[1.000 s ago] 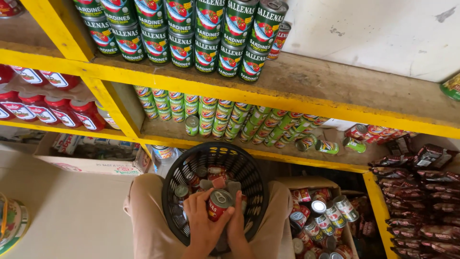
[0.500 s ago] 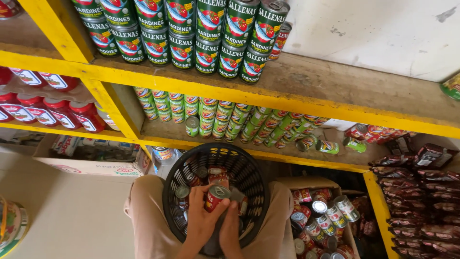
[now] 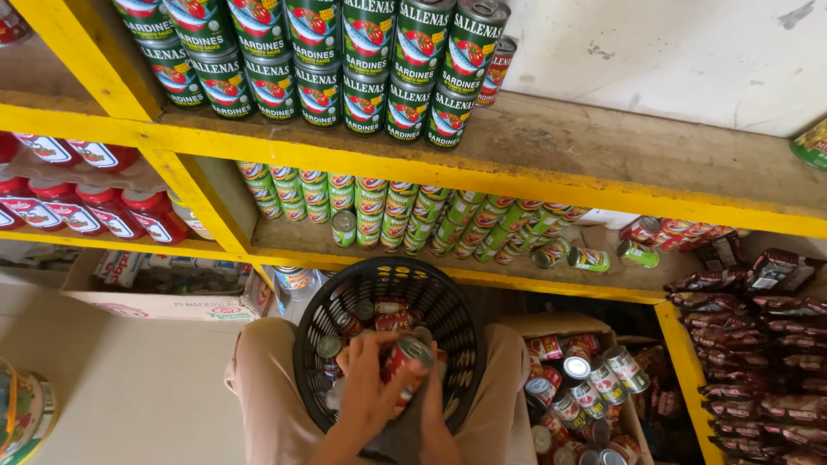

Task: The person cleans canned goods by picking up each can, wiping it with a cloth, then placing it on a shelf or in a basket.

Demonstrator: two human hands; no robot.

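Left hand (image 3: pixel 369 389) has its fingers (image 3: pixel 412 372) wrapped round a red-labelled can (image 3: pixel 403 357), held tilted over the black mesh basket (image 3: pixel 452 323) resting on the person's lap; compared with half a second ago the can sits further right and higher above the loose cans (image 3: pixel 379 312) in the basket. Right hand (image 3: pixel 433 405) lies low just beside and under the can, fingers loosely curled; whether they grip it cannot be told. Yellow shelves (image 3: pixel 482 176) of stacked green cans (image 3: pixel 362 60) and the open box of cans (image 3: pixel 577 379) at right are unchanged.
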